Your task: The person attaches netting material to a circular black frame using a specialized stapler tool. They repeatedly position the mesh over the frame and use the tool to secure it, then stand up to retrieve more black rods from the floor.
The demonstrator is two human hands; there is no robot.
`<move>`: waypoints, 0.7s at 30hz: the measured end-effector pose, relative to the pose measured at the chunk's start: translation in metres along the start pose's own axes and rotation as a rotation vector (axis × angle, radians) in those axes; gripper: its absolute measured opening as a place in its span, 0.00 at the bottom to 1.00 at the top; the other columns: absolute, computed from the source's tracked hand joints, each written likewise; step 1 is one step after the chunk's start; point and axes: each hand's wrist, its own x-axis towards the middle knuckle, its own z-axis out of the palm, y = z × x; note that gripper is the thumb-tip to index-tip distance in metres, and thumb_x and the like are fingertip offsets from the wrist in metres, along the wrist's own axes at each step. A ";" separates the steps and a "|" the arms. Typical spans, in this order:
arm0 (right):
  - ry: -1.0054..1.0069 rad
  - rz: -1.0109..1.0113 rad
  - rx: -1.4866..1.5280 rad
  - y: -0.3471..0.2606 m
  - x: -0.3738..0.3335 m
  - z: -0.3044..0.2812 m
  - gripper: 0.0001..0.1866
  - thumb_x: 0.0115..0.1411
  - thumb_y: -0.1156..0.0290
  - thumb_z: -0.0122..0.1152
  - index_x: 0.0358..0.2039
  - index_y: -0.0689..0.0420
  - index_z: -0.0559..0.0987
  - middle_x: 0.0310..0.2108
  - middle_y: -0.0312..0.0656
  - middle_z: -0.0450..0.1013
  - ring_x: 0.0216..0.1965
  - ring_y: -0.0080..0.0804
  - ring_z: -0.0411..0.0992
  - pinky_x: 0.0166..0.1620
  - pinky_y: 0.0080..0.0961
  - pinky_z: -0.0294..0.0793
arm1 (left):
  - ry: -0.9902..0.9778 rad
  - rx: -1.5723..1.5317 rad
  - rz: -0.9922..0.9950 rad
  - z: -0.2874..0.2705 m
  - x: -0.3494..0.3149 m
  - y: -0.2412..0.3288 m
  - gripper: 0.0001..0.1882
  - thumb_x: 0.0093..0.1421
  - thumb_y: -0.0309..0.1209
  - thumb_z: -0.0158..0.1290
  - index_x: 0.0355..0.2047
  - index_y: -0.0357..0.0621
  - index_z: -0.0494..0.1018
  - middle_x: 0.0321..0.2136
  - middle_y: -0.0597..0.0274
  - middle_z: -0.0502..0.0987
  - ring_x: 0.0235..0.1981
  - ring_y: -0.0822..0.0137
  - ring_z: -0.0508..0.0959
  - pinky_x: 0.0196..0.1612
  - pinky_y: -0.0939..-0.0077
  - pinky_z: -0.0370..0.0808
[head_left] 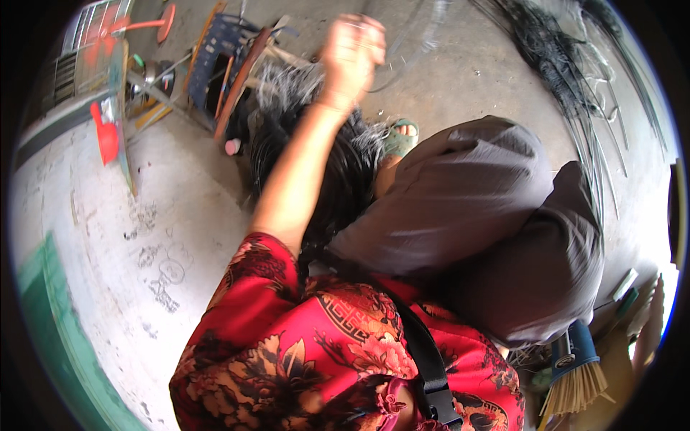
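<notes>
My left hand [353, 61] is raised at the top middle, the bare forearm reaching up from a red flowered sleeve. Its fingers are curled closed and slightly blurred; what they hold, if anything, I cannot make out. A thin dark strand curves over the floor just right of the wrist. Under the forearm lies a large bundle of black strands [338, 183], partly hidden by the arm. Pale, clear strips [287, 82] are heaped behind it, left of the hand. My right hand is out of sight.
A dark blue perforated chair [215, 54] stands upper left, near a red plastic piece [106, 135]. More black strands [550, 54] spread over the concrete floor [460, 79] at upper right. A straw broom [575, 388] stands lower right. My foot wears a green sandal [397, 142].
</notes>
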 end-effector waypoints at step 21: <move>0.047 -0.240 -0.104 0.055 0.039 0.091 0.18 0.69 0.60 0.58 0.48 0.60 0.86 0.46 0.61 0.85 0.50 0.58 0.84 0.54 0.52 0.83 | -0.010 0.109 -1.264 -0.121 -0.486 -0.038 0.20 0.76 0.33 0.57 0.64 0.37 0.77 0.54 0.54 0.84 0.55 0.59 0.84 0.58 0.61 0.79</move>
